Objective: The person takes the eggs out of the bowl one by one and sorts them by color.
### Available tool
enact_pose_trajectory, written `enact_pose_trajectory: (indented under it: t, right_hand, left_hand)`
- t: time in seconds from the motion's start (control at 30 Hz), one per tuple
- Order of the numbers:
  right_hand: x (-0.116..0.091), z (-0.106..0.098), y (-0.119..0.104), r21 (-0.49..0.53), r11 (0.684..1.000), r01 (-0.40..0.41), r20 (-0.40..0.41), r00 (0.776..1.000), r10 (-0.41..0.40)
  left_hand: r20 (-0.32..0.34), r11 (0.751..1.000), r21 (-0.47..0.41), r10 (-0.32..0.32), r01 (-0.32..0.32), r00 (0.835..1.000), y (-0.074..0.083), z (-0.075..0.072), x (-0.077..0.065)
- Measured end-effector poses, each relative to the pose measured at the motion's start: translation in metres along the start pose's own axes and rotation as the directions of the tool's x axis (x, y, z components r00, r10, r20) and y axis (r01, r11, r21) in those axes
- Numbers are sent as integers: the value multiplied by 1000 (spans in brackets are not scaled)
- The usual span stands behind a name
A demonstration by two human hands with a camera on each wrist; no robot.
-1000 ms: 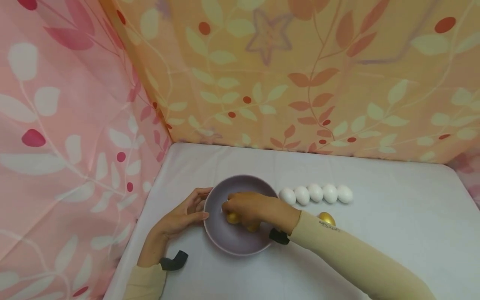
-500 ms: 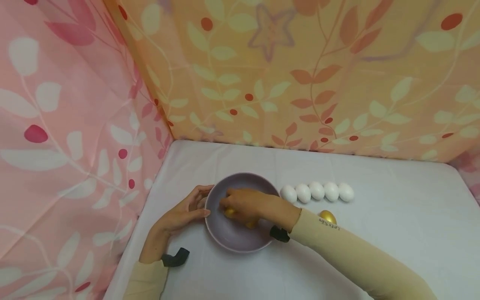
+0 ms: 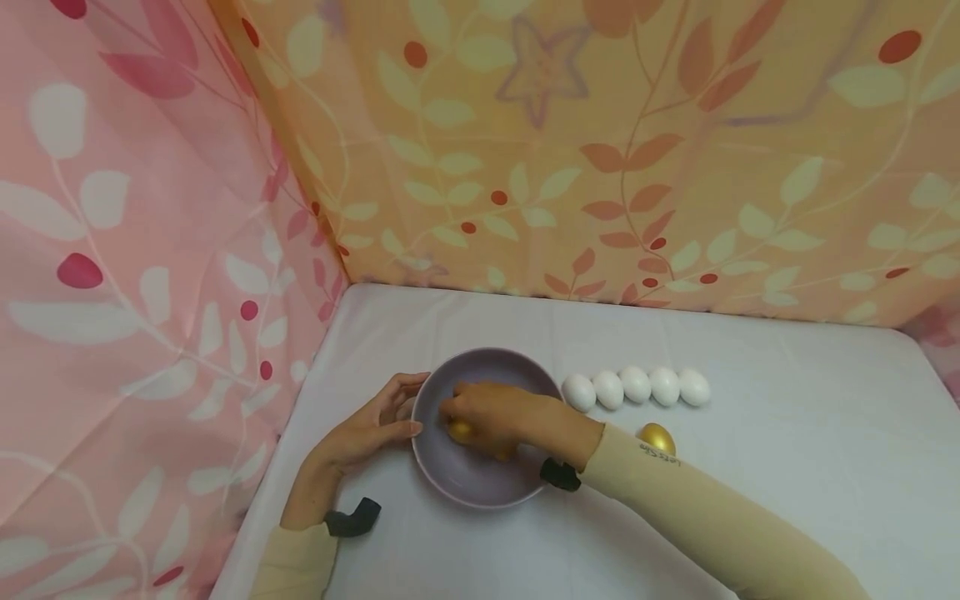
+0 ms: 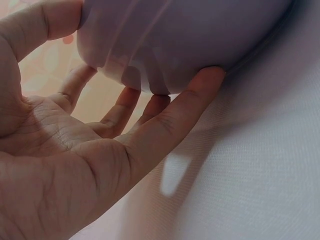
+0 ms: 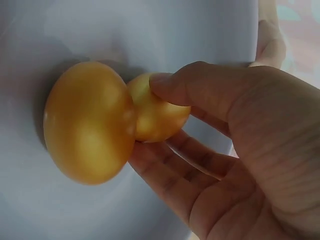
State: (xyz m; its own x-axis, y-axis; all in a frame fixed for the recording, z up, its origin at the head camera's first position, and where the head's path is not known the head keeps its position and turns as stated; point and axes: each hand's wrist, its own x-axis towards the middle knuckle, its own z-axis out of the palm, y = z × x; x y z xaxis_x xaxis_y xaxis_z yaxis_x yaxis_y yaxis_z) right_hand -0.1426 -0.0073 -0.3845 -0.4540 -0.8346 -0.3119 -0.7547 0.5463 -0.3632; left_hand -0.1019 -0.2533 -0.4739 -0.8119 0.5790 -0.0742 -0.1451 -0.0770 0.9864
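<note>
In the head view my right hand [image 3: 487, 418] reaches into a purple bowl [image 3: 480, 493]. Its thumb and fingers pinch a golden egg [image 5: 155, 112], clearest in the right wrist view. Another golden egg [image 5: 90, 122] lies in the bowl, against the pinched one. My left hand [image 3: 367, 433] is at the bowl's left side, thumb tip by the rim. Seen from the left wrist, its spread, fairly straight fingers [image 4: 165, 122] touch the bowl's outer wall [image 4: 165, 45]. The right hand partly hides the bowl's inside in the head view.
A row of several white eggs [image 3: 637, 386] lies to the right of the bowl on the white tablecloth [image 3: 795, 417]. One more golden egg [image 3: 657, 438] sits nearer, partly behind the right sleeve [image 3: 697, 496]. Patterned cloth walls [image 3: 465, 167] stand behind and left.
Inside the bowl, my right hand with the golden egg has shifted slightly left. The left hand keeps its place at the bowl; the white eggs lie as before.
</note>
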Motion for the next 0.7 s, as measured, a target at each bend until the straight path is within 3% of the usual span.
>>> enact_pose_trajectory:
  t: [0.43, 0.7]
  right_hand:
    - [-14, -4, 12, 55, 997, 53, -126, 991, -46]
    - [-34, -4, 25, 122, 990, 68, -257, 966, -35]
  left_hand:
    - [5, 1000, -14, -11, 11, 1000, -1, -1, 1]
    - [7, 1000, 6, 13, -13, 1000, -3, -1, 0]
